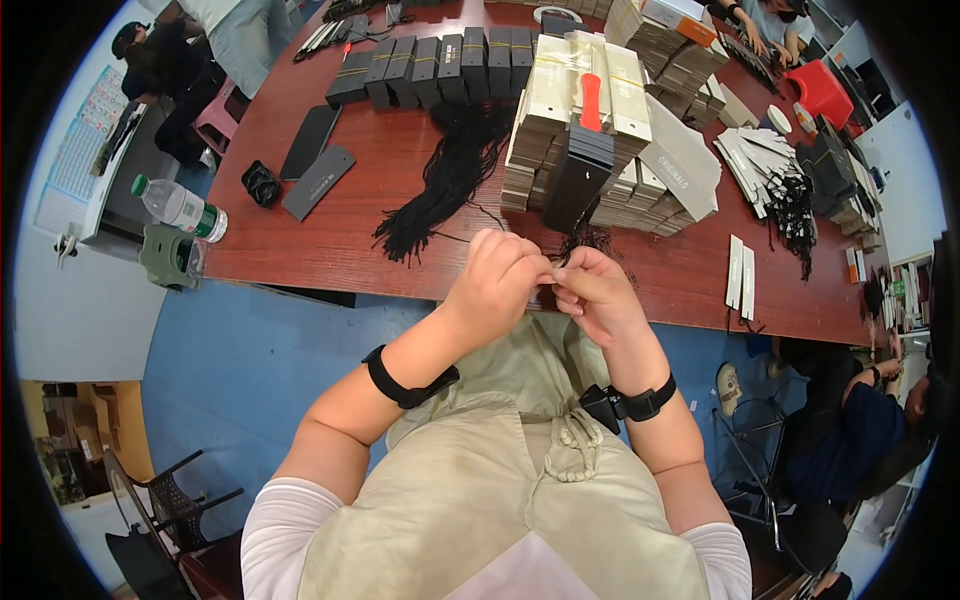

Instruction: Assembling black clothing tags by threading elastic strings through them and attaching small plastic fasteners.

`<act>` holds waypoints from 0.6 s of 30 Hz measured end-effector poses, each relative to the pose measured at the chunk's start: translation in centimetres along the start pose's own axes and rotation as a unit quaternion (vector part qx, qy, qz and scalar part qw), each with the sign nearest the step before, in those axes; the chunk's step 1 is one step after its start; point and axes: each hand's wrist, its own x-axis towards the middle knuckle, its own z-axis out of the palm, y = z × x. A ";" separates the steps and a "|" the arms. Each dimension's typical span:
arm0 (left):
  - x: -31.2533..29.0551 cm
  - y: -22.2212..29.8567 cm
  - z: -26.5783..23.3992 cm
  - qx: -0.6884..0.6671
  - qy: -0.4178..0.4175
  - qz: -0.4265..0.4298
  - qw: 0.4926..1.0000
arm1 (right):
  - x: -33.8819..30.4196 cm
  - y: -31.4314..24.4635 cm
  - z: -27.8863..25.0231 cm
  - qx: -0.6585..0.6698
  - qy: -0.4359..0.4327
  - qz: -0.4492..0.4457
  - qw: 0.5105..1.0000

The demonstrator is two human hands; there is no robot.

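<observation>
My left hand (497,275) and my right hand (598,297) meet at the table's front edge, fingertips pinched together. A thin black cord (452,237) runs to my left hand, and more black strands (583,240) show just behind my right fingers. What lies between the fingertips is mostly hidden. Beyond my left hand a thick bundle of black cords (440,185) lies loose on the table. Straight ahead stands a stack of black cards (576,180) against piled beige cards (525,150). A red-handled tool (590,105) rests on top.
Banded black card stacks (440,70) line the back. Two dark cards (318,182), a black object (262,185) and a plastic bottle (180,208) are at left. White tags with black cords (765,175) lie at right. A red stool (820,92) and other people are around the table.
</observation>
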 end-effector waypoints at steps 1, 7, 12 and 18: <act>0.0 -0.2 0.0 -0.036 0.001 0.000 0.999 | 0.1 0.2 -0.2 0.005 -0.003 -0.010 1.000; -0.3 -0.6 -0.3 -0.100 -0.010 -0.001 0.995 | 0.1 0.0 0.1 0.047 -0.005 -0.021 0.999; -0.5 -0.4 -1.0 -0.101 -0.052 0.011 0.994 | 0.0 0.0 0.0 0.048 -0.014 -0.026 0.998; -0.6 0.3 -1.4 -0.171 -0.025 -0.099 0.980 | -0.3 -0.1 0.2 0.026 -0.031 -0.058 0.998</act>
